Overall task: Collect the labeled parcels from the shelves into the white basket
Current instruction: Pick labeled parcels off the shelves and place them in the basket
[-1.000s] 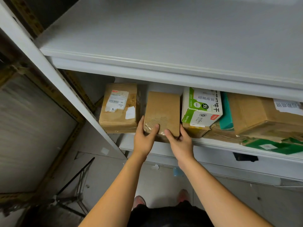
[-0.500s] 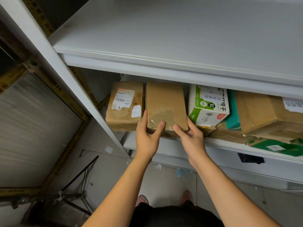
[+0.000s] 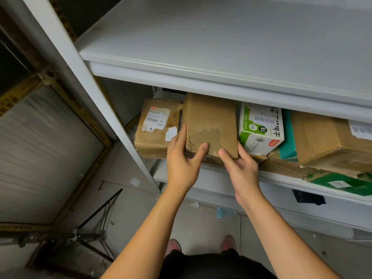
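Tilted further up, brown parcel adjoins MX-labelled parcel.

This looks like a parcel storeroom: white metal shelving runs above both hands, its lower shelf crammed with taped cardboard parcels. A parcel with a barcode shipping label sits just left of the left hand; more boxes pile right of the right hand.

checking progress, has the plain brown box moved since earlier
Yes, the plain brown box rose: top edge earlier below that of the labeled parcel, now above.
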